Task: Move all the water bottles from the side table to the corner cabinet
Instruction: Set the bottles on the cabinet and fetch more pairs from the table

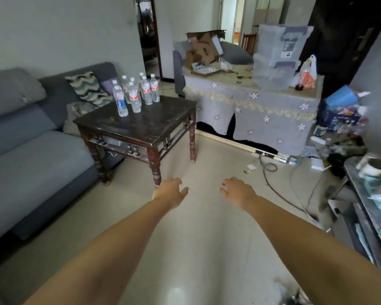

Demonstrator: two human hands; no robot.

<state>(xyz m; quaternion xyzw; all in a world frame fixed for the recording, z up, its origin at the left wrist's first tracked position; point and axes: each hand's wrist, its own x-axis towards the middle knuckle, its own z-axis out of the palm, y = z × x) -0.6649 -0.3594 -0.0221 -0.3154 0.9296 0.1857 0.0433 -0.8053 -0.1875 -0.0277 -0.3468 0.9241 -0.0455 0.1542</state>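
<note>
Dark side table (154, 126), water bottles (135, 95) upright, both hands empty.

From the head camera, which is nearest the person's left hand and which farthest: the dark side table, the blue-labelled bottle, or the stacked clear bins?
1. Side table: its front leg stands just beyond the left hand.
2. Blue-labelled bottle: on the tabletop's far left.
3. Stacked clear bins: across the room, right, on the cloth-covered table.
</note>
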